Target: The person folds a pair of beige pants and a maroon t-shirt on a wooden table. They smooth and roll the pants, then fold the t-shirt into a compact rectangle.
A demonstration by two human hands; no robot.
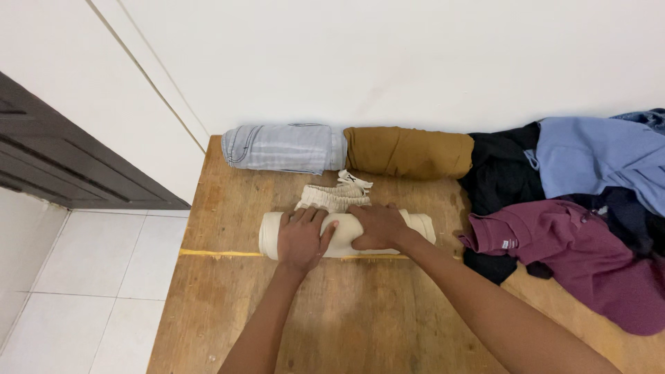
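Observation:
A cream garment [415,225] lies rolled into a tight tube across the wooden table [228,201], with its elastic waistband end still loose just behind the roll. My left hand [303,239] presses on the left part of the roll, fingers spread over it. My right hand [377,226] grips the middle of the roll from above. Both forearms reach in from the bottom of the head view.
Against the wall lie a rolled pale-blue denim garment [284,147] and a rolled mustard-brown garment [409,152]. At the right sits a loose heap: a maroon shirt [575,256], a light-blue garment [596,156], dark clothes. White tiled floor [90,277] and a dark door are left.

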